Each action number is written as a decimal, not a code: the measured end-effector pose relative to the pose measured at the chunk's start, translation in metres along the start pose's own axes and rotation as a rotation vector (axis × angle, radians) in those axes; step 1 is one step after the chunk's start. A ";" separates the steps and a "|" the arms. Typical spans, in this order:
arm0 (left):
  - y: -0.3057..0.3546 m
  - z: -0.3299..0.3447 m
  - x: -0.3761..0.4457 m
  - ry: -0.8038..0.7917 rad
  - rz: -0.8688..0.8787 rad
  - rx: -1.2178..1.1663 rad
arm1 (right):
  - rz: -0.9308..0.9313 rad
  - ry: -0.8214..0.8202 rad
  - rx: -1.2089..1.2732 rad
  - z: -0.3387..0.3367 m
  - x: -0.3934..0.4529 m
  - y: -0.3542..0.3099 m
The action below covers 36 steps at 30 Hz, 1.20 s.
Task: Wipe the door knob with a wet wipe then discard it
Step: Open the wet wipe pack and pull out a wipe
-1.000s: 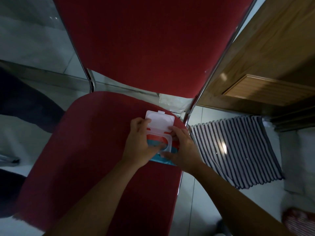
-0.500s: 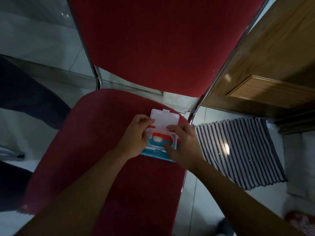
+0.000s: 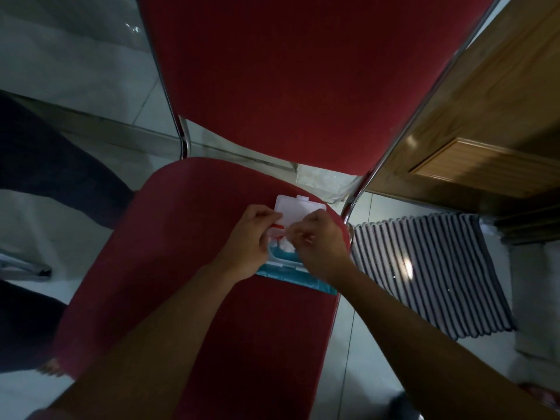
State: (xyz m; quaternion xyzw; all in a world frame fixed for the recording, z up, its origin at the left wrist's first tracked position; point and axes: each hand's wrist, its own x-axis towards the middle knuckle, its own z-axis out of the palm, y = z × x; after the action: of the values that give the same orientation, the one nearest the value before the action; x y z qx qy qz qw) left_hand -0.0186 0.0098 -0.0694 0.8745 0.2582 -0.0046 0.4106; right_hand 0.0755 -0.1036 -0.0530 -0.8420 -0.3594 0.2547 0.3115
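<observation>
A teal and red pack of wet wipes [image 3: 291,272] lies on the right side of a red chair seat [image 3: 188,268], its white flip lid [image 3: 298,209] standing open. My left hand [image 3: 248,241] presses on the pack's left side and steadies it. My right hand [image 3: 318,244] pinches a white wet wipe [image 3: 285,245] that sticks up out of the pack's opening. The door knob is not in view.
The chair's red backrest [image 3: 303,71] with chrome tubes [image 3: 403,128] rises behind the seat. A wooden door [image 3: 491,122] stands at the right, with a striped mat [image 3: 424,268] on the tiled floor before it. Dark cloth [image 3: 45,165] lies at the left.
My right hand has moved from the pack's right edge to its opening and taken hold of the wipe, which now stands up out of the pack. The left hand stays on the pack.
</observation>
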 end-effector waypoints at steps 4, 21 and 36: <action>0.003 -0.001 -0.002 -0.001 -0.020 -0.014 | 0.299 -0.040 0.559 -0.025 -0.002 -0.004; 0.009 0.001 -0.007 -0.031 -0.065 -0.018 | 0.349 0.043 0.630 -0.033 -0.010 0.003; 0.008 -0.005 -0.011 0.061 -0.112 -0.218 | 0.525 -0.089 0.646 -0.039 -0.007 0.020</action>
State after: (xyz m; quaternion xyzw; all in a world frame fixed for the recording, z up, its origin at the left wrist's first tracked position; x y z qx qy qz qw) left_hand -0.0261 0.0041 -0.0583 0.8087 0.3180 0.0272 0.4941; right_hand 0.1055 -0.1329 -0.0397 -0.7523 -0.0476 0.4610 0.4682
